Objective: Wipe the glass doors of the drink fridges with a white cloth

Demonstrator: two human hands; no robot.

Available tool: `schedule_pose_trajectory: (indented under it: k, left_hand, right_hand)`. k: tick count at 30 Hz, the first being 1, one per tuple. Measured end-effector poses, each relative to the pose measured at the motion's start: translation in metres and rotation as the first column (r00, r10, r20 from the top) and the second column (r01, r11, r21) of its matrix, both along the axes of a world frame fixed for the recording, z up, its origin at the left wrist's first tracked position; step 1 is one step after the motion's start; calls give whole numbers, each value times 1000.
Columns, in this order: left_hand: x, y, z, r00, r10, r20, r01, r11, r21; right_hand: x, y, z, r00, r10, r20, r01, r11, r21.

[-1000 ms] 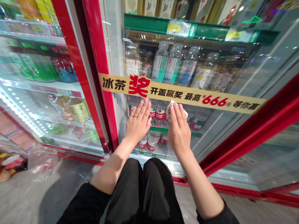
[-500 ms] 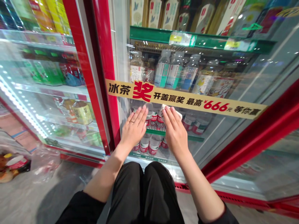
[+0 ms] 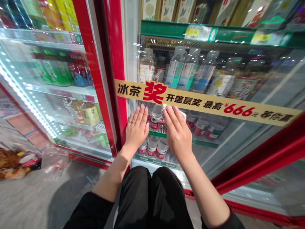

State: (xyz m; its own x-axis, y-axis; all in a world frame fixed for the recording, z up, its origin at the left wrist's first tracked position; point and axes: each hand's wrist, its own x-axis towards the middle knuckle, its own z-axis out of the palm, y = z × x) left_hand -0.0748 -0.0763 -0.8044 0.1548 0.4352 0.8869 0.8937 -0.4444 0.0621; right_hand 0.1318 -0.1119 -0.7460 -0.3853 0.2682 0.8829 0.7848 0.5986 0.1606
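Strip of pale yellow sticker with black and red characters (image 3: 207, 103) slants across the clear glass door (image 3: 205, 156) of a red-framed drinks fridge. Just below the strip's middle, the right hand (image 3: 179, 132) holds a white folded cloth or paper wad (image 3: 182, 115) against the glass, straight fingers spread over it; what the thumb does is hidden. Below the strip's left part, the left hand (image 3: 137, 127) is unfolded and bare-palmed toward the glass, fingers extended, a thin ring on one. Behind the door, below the strip, stand clear plastic bottles with red-and-white labels (image 3: 155, 122), partly visible between the hands. Above the strip are clear bottles with white-and-teal labels (image 3: 175, 73), and higher still a green shelf edge with price tags (image 3: 164, 30). Left of the strip, a second red-framed fridge holds green-labelled bottles (image 3: 57, 71); below and left of it lies a crumpled clear plastic bag (image 3: 55, 161).
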Motion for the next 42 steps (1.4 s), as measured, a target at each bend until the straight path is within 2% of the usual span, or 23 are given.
schedule_pose_trajectory:
  k: [3,5,9,13,18,22,26,29,33,37,42]
  left_hand:
    - [2,0,-1,1000,13,-9,-12,999,48]
    - [3,1,-2,999,33,-9,-32,995,94]
    - [3,0,-1,998,55,-37,-49,987,151]
    - [-1,-4,3,993,80,-86,-65,984,163]
    - [-18,-12,1,982,87,-165,-60,985,162]
    - [-39,-16,-6,972,127,-196,-92,980,176]
    - [-56,-15,-7,980,152,-128,-135,982,134]
    - [-62,-12,-6,989,121,-91,-117,992,48]
    - [-61,-6,-10,995,71,-69,-74,997,-32]
    - [-58,-3,-15,997,63,-37,-65,996,-68]
    - [-62,-2,-19,999,39,13,-38,997,-62]
  right_hand:
    - [-3,3,-3,996,3,-93,1,999,47]
    - [-15,8,1,993,17,-114,-12,999,37]
    - [-40,13,9,999,48,-21,-49,999,-12]
    - [-35,7,2,996,61,65,-61,998,-2]
    - [-22,3,-7,1000,-27,-14,27,999,30]
    - [-45,11,4,999,15,-28,-13,999,43]
    - [-66,16,8,994,112,18,-112,993,24]
    - [-62,11,1,990,136,35,-134,990,-38]
    - [-53,7,-5,993,118,17,-117,992,-43]
    - [-70,14,9,990,142,-16,-143,989,-33]
    - [-102,22,24,981,188,48,-183,979,-92]
